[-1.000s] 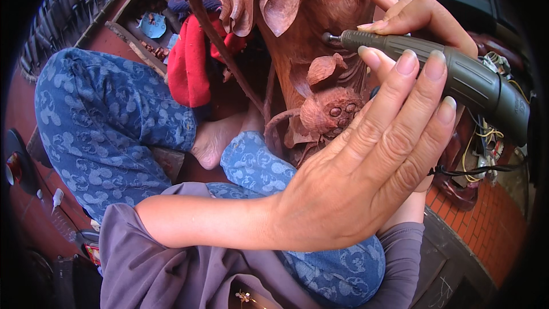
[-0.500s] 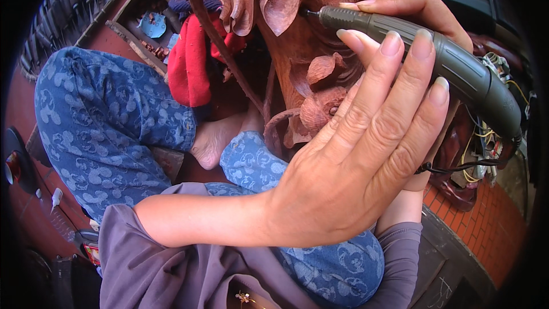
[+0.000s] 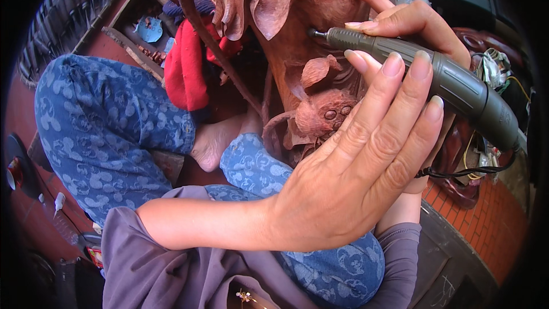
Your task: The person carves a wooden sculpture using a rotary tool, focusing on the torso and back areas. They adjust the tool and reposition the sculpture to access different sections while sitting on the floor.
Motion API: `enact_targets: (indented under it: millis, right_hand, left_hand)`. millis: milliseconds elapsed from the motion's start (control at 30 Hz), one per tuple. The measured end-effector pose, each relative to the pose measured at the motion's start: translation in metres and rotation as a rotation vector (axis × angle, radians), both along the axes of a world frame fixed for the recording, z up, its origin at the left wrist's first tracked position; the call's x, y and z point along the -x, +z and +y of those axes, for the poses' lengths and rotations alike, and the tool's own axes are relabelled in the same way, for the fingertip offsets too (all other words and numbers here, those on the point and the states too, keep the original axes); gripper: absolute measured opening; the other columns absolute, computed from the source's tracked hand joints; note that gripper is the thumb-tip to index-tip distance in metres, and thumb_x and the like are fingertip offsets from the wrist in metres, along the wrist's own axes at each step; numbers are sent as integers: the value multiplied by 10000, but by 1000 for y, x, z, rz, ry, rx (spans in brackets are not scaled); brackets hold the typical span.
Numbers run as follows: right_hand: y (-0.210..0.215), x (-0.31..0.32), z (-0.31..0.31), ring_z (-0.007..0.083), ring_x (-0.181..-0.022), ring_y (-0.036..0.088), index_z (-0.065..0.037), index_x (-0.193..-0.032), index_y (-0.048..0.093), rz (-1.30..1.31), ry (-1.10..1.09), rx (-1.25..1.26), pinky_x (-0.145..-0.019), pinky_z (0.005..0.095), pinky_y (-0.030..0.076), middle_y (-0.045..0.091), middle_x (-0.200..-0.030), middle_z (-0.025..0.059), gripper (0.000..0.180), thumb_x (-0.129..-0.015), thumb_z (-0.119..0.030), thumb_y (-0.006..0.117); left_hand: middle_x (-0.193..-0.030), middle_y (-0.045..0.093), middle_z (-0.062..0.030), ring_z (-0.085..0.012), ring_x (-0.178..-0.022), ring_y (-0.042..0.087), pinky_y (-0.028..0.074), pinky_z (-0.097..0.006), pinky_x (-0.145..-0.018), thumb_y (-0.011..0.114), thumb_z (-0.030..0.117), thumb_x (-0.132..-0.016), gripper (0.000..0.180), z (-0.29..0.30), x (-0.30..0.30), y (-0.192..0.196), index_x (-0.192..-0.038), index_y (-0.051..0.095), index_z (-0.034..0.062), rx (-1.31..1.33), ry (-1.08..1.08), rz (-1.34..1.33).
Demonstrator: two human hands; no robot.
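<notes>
A dark green rotary carving tool (image 3: pixel 400 51) slants across the upper right, its small bit touching or close to a reddish-brown wood carving (image 3: pixel 274 0). My right hand (image 3: pixel 426 23) wraps it from the far side, fingers near the front end. From the near side my left hand (image 3: pixel 349 177) lies along the tool, long fingers pressed against its body, with the thumb hidden. Below the bit, the carving has a curled leaf and a rounded pod (image 3: pixel 326 111) with small round bumps. A twisted black cord (image 3: pixel 469 171) hangs from the tool's back end.
A red cloth (image 3: pixel 186 68) hangs beside a thin carved stem (image 3: pixel 217 40). Many dark-handled tools (image 3: pixel 63 28) stand at the upper left, near a wooden tray (image 3: pixel 134 51) with chips. My bare foot (image 3: pixel 209 143) rests below the carving. Tangled wires (image 3: pixel 494 74) lie right.
The tool and both hands have shifted slightly, its bit now lower on the wood, with more of the metal tip showing. The view has moved a little too.
</notes>
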State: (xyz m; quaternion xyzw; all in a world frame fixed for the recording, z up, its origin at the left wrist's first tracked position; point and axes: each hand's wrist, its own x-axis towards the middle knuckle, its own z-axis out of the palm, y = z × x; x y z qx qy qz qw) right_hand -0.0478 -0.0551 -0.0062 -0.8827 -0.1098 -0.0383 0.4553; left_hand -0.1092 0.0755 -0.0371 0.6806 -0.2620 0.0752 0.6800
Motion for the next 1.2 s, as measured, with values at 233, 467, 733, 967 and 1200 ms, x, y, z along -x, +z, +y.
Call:
enact_targets:
  millis: [233, 467, 733, 967, 1200]
  right_hand:
    - [7, -1, -23, 310, -974, 667, -10, -852, 606, -53, 139, 48, -1016, 561, 454, 658, -807, 100, 175, -771, -1, 762]
    - [-2, 31, -38, 199, -839, 683, -41, -900, 563, -204, 6, -265, -1075, 666, 343, 643, -790, 92, 160, -852, -74, 712]
    - [-17, 34, -32, 180, -821, 674, -43, -856, 593, -106, -2, -168, -1105, 620, 340, 655, -806, 84, 138, -806, 9, 711]
    - [-13, 24, -26, 165, -823, 677, -27, -876, 640, -156, 50, -30, -1114, 598, 342, 663, -806, 65, 179, -754, 52, 745]
    - [-18, 10, -16, 158, -802, 674, -22, -893, 651, -147, 79, -53, -1104, 601, 358, 660, -797, 64, 186, -753, 56, 746]
  left_hand:
    - [-1394, 340, -447, -600, -1316, 331, 301, -578, -1097, 749, 49, -577, 890, 2, -1, 5, -1362, 380, -153, 50, -176, 30]
    - [-1386, 508, -245, -403, -1274, 510, 431, -444, -1042, 531, 110, -885, 443, -2, 2, 21, -1301, 534, -41, -64, -96, -24]
    - [-1477, 361, -298, -502, -1372, 330, 277, -538, -1131, 687, 233, -732, 747, 5, -9, 21, -1369, 451, -78, -203, -297, -13]
    - [-1481, 326, -336, -524, -1385, 286, 247, -558, -1133, 698, 204, -710, 791, 11, -20, 25, -1382, 421, -109, -214, -272, -22]
    - [-1461, 373, -320, -501, -1376, 328, 260, -527, -1131, 701, 165, -699, 786, 14, -24, 15, -1387, 427, -99, -176, -177, -22]
